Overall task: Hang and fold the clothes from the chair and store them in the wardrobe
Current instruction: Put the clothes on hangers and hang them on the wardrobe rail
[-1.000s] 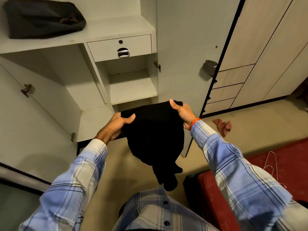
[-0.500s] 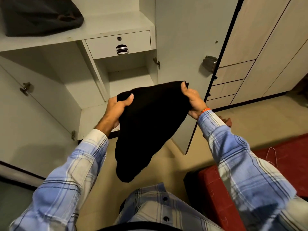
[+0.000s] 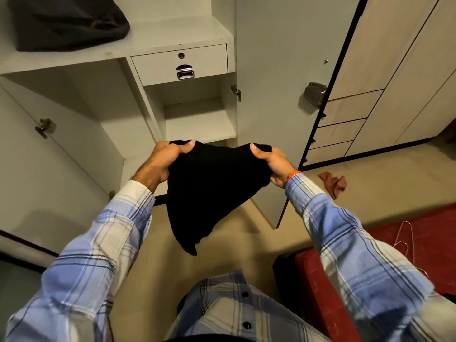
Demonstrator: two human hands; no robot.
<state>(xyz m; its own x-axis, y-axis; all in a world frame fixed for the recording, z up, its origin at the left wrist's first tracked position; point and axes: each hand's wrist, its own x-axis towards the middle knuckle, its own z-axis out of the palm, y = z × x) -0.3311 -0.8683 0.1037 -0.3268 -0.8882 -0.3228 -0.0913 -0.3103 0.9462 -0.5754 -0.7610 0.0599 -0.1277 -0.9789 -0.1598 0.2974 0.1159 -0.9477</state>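
While the open wardrobe (image 3: 172,114) fills the view ahead, both hands are up in front of it: the left hand (image 3: 162,161) grips one top corner of the black garment (image 3: 212,188), the right hand (image 3: 271,164) pinches the other, fingers curled into the cloth. The garment hangs in mid-air between them, drooping to a point above the beige floor (image 3: 234,243), in front of the wardrobe's lower shelves. Inside the wardrobe, up on the top shelf, a dark folded bundle (image 3: 66,21) sits at the left; below that shelf, a white drawer (image 3: 180,62) with a chrome pull. The wardrobe's grey door (image 3: 278,82) stands swung open to the right. Right of that door, a rust-brown rag (image 3: 333,183) lies on the floor, and nearer the person, a wire hanger (image 3: 404,233) rests on a red surface (image 3: 419,230).
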